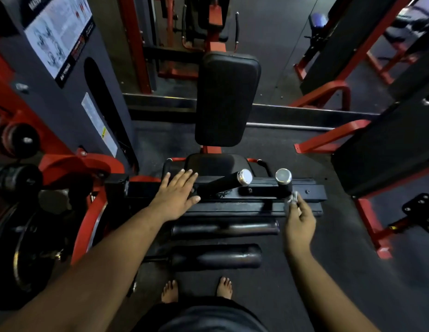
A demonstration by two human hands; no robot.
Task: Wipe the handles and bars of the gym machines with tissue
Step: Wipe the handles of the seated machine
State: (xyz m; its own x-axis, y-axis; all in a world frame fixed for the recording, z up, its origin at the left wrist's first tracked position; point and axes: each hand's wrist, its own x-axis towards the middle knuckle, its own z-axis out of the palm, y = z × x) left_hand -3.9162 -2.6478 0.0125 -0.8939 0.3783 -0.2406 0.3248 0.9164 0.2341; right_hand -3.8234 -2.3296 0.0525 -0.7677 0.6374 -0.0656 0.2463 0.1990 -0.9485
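A seated gym machine stands in front of me, with two black handles capped in silver: the left handle (pixel 226 183) leans over, the right handle (pixel 283 179) stands upright. My left hand (pixel 176 195) lies flat with straight fingers on the black crossbar (pixel 304 191), just left of the leaning handle. My right hand (pixel 299 218) pinches a small crumpled white tissue (pixel 293 198) at its fingertips, right below the base of the upright handle.
Two black padded rollers (pixel 225 230) (pixel 218 256) lie below the crossbar, near my bare feet (pixel 170 291). Beyond the handles are the black seat (pixel 217 164) and back pad (pixel 226 99). A grey weight-stack housing (pixel 72 92) rises at left, red frames (pixel 328 137) at right.
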